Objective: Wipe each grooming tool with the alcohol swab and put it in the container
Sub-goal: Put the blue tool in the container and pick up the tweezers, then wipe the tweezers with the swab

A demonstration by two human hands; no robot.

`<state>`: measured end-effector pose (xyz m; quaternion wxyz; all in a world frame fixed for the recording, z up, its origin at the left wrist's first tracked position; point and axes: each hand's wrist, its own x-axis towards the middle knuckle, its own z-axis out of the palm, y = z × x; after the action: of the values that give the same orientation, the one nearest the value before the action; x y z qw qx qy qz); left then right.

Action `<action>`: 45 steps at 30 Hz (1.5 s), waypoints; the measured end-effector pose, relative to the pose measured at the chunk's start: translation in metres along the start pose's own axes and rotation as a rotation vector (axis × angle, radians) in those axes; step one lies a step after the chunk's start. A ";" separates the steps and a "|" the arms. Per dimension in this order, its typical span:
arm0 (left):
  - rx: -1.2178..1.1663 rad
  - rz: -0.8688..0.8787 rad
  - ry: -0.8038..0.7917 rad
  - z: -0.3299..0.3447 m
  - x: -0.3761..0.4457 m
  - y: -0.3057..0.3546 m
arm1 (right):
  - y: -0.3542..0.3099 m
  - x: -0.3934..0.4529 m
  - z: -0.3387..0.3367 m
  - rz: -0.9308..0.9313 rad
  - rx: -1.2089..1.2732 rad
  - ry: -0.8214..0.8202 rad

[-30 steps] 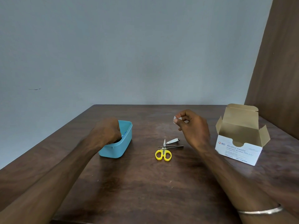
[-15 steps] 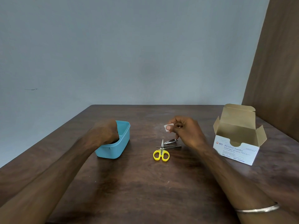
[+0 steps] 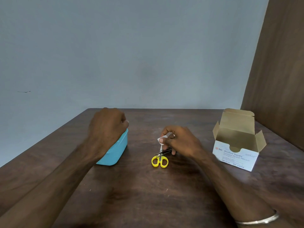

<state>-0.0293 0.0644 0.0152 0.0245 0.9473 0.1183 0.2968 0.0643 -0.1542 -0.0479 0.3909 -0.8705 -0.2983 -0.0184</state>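
Left hand (image 3: 108, 127) fisted above container (image 3: 115, 153); right hand (image 3: 179, 140) pinches swab (image 3: 162, 139)

The left hand (image 3: 107, 129) is motion-blurred and covers most of the blue container (image 3: 118, 149), hiding its contents. The right hand (image 3: 179, 141) hides the scissors' (image 3: 159, 159) blade tips and perhaps another small tool. Both forearms run off the bottom edge.

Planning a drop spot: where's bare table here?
Free: the wooden table in front of the yellow-handled scissors, between both forearms; also the far strip behind them. Crowded: around the scissors, where the right hand pinches a white swab.
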 end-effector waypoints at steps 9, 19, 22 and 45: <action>-0.214 0.074 0.074 0.007 -0.007 0.047 | 0.001 0.004 0.002 0.005 0.004 0.015; -0.345 0.115 0.002 0.033 -0.008 0.057 | -0.001 0.004 -0.001 0.057 0.124 0.047; -0.436 0.141 0.013 0.042 -0.012 0.058 | 0.001 0.005 -0.001 0.067 0.150 0.076; -1.072 0.010 -0.176 0.066 -0.029 0.059 | -0.008 0.006 -0.007 0.238 1.154 0.111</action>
<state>-0.0026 0.0018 -0.0478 0.5125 0.8239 -0.0567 0.2350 0.0662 -0.1518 -0.0363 0.8156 -0.5425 -0.1395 0.1452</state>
